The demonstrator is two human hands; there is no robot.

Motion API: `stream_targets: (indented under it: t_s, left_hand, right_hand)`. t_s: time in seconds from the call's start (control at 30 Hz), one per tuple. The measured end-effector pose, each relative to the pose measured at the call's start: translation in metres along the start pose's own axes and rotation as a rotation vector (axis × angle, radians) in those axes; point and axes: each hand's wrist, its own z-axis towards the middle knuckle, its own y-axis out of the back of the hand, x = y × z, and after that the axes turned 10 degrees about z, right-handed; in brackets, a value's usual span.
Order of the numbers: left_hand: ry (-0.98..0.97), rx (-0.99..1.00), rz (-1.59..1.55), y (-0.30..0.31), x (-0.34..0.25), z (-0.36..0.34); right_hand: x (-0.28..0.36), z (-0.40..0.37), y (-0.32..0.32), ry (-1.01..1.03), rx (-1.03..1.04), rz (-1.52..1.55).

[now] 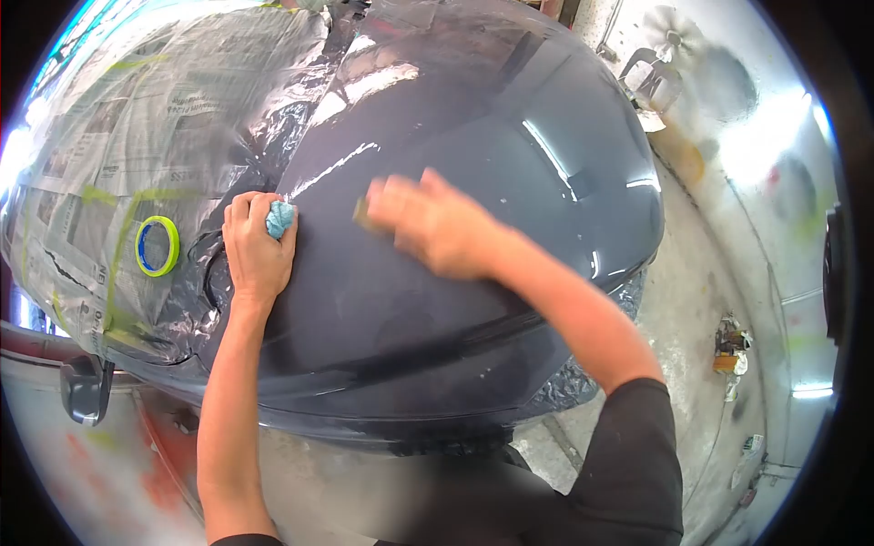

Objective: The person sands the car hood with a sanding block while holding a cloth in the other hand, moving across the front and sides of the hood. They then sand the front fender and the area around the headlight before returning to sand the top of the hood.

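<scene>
Under both hands curves a glossy dark grey car hood (pixel 428 300). My left hand (pixel 258 250) rests by the hood's rear edge, its fingers closed round a crumpled light blue cloth (pixel 279 219). Over the middle of the hood is my right hand (pixel 442 223), blurred by motion. A small olive-coloured block or pad (pixel 362 215) shows at its fingertips, pressed close to the paint; its exact kind is too smeared to make out.
Newspaper and plastic masking (pixel 155 118) covers the car left of the hood, with a roll of yellow-green tape (pixel 157 246) on it. A side mirror (pixel 86 389) sticks out at lower left. A fan (pixel 672 41) stands at upper right, and small items (pixel 731 350) lie at right.
</scene>
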Motion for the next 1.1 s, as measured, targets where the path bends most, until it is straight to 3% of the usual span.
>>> stream_targets:
  t_s: [0.07,0.13,0.23,0.3,0.37,0.57,0.67,0.77,0.83,0.9,0.97,1.1]
  left_hand:
    - [0.007,0.023,0.016,-0.001,0.003,-0.002]
    - [-0.007,0.004,0.021,-0.002,0.004,0.001]
    - [0.0,0.024,0.003,-0.002,0.001,0.0]
    - [0.006,0.022,0.006,-0.001,0.003,-0.002]
    - [0.023,0.033,0.004,0.001,0.003,-0.001]
    - [0.017,0.055,0.008,-0.001,0.002,-0.001]
    - [0.012,0.046,0.008,-0.001,0.002,0.0]
    - [0.009,0.044,0.026,-0.001,0.001,0.0]
    - [0.011,0.037,0.025,0.003,-0.004,0.002]
    - [0.02,0.045,0.025,0.003,-0.005,0.002]
    - [0.028,0.061,0.019,0.001,-0.004,0.001]
    - [0.018,0.067,0.023,0.002,-0.002,0.001]
  right_hand:
    - [-0.089,0.037,0.012,-0.242,-0.083,-0.029]
    - [-0.121,0.064,0.01,-0.444,-0.113,-0.094]
    - [-0.071,0.044,-0.014,-0.35,-0.144,-0.187]
    - [0.0,0.011,-0.001,-0.153,0.087,-0.13]
    - [0.02,-0.027,-0.01,-0.037,0.15,0.033]
    - [-0.119,0.043,0.021,-0.326,0.027,-0.096]
    - [-0.119,0.058,0.008,-0.436,-0.033,-0.124]
    - [-0.071,0.033,0.002,-0.312,-0.002,-0.229]
    - [-0.024,-0.011,0.002,-0.19,0.036,-0.141]
    - [-0.021,-0.034,0.02,-0.198,0.108,-0.118]
    - [-0.034,-0.035,0.025,-0.254,0.144,-0.128]
    - [-0.12,0.029,0.042,-0.473,0.177,-0.145]
